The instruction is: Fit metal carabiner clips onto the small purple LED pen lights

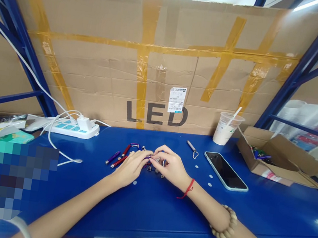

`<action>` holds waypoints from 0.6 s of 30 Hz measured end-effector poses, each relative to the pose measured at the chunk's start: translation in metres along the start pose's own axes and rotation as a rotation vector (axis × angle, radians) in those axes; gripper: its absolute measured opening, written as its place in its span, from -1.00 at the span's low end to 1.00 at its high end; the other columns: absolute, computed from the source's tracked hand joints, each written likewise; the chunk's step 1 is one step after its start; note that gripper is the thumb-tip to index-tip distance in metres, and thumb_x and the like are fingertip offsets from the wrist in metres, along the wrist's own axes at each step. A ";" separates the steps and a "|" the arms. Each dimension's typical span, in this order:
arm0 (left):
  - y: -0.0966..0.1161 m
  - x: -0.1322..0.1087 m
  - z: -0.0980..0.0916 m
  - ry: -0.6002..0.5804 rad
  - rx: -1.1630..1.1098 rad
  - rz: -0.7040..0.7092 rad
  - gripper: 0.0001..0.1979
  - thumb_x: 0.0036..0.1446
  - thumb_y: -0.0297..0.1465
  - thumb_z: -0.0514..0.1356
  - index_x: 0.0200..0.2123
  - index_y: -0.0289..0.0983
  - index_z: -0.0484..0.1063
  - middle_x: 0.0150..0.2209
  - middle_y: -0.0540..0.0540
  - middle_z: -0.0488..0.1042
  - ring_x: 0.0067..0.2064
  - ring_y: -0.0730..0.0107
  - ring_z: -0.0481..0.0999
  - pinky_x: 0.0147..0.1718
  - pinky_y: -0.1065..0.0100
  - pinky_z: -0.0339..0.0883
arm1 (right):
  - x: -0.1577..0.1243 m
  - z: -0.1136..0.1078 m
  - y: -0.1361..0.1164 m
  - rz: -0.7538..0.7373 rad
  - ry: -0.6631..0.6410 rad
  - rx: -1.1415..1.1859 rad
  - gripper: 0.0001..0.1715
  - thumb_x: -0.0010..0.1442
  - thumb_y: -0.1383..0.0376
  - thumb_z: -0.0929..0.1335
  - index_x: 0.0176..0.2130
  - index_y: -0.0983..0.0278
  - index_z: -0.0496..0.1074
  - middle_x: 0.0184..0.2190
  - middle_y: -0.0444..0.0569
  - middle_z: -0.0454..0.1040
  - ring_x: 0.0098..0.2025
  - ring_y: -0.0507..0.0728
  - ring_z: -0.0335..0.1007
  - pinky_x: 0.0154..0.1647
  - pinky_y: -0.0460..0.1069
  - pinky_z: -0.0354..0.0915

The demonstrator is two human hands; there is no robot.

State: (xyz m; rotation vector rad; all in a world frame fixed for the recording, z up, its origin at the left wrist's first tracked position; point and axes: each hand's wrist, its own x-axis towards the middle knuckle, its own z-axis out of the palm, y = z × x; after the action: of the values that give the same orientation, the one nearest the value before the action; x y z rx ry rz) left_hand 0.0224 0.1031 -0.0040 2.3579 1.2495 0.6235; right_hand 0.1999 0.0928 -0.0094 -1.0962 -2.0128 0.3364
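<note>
My left hand [130,167] and my right hand [171,169] meet over the middle of the blue table, fingertips pinched together. Between them shows a bit of a small purple metal piece [148,157], mostly hidden by the fingers. Left of my left hand lie a purple metal tube [112,157] and a red metal tube [119,162]. Behind that hand is another red tube [126,150] beside a purple clip [136,145]. Small metal parts [156,170] lie below the fingers, partly covered. Farther right rests a silver tube with a carabiner clip [192,149].
A phone [226,171], a drink cup with a straw [226,129] and an open cardboard box [274,157] stand at the right. Several pale discs [211,176] dot the blue table [145,215]. At the left are a power strip [72,127] and cables. Cardboard [109,68] walls the back.
</note>
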 end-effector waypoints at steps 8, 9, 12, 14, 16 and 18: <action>-0.010 0.008 0.003 0.114 -0.008 0.038 -0.63 0.19 -0.24 -0.23 -0.12 -0.17 0.27 -0.11 -0.03 0.40 -0.09 0.49 0.37 -0.06 0.39 0.21 | 0.002 -0.006 -0.006 0.085 -0.044 -0.068 -0.68 0.15 0.08 0.22 -0.21 0.14 0.44 -0.20 -0.17 0.36 -0.50 -0.25 0.24 -0.45 -0.27 0.16; -0.010 0.008 0.001 0.136 -0.016 0.026 -0.64 0.20 -0.25 -0.23 -0.12 -0.17 0.27 -0.10 -0.02 0.39 -0.08 0.50 0.37 -0.05 0.40 0.22 | 0.002 -0.007 -0.006 0.105 -0.022 -0.082 -0.69 0.15 0.09 0.22 -0.20 0.13 0.43 -0.21 -0.18 0.37 -0.50 -0.25 0.24 -0.44 -0.27 0.16; -0.007 0.006 -0.006 0.165 -0.045 -0.048 -0.67 0.19 -0.25 -0.21 -0.10 -0.13 0.24 -0.08 0.01 0.39 -0.10 0.51 0.38 -0.10 0.45 0.23 | 0.005 -0.010 -0.004 0.166 0.038 -0.129 -0.70 0.14 0.10 0.24 -0.19 0.14 0.43 -0.27 -0.20 0.39 -0.52 -0.24 0.23 -0.43 -0.27 0.16; -0.003 0.004 -0.010 0.152 -0.058 -0.093 -0.67 0.19 -0.24 -0.21 -0.09 -0.11 0.22 -0.14 0.03 0.42 -0.15 0.52 0.41 -0.16 0.46 0.24 | 0.005 -0.011 -0.003 0.178 0.025 -0.166 -0.70 0.13 0.11 0.24 -0.22 0.16 0.45 -0.30 -0.19 0.41 -0.51 -0.23 0.24 -0.44 -0.26 0.14; 0.000 0.003 -0.011 0.145 -0.070 -0.106 -0.68 0.19 -0.22 -0.21 -0.08 -0.09 0.19 -0.17 0.05 0.43 -0.18 0.52 0.43 -0.18 0.46 0.24 | 0.005 -0.012 -0.001 0.161 -0.044 -0.197 -0.70 0.15 0.11 0.23 -0.26 0.16 0.47 -0.30 -0.18 0.41 -0.49 -0.22 0.25 -0.45 -0.26 0.13; 0.001 0.002 -0.010 0.154 -0.084 -0.106 -0.71 0.18 -0.20 -0.18 -0.08 -0.08 0.15 -0.17 0.07 0.43 -0.16 0.50 0.44 -0.17 0.45 0.24 | 0.004 -0.012 -0.001 0.125 -0.145 -0.221 -0.68 0.16 0.09 0.21 -0.26 0.13 0.47 -0.28 -0.18 0.41 -0.44 -0.20 0.28 -0.42 -0.25 0.14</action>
State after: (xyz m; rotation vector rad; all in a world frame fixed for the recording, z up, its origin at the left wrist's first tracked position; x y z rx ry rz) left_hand 0.0188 0.1055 0.0053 2.1936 1.3758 0.8189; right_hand 0.2069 0.0943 0.0007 -1.3735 -2.1523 0.2684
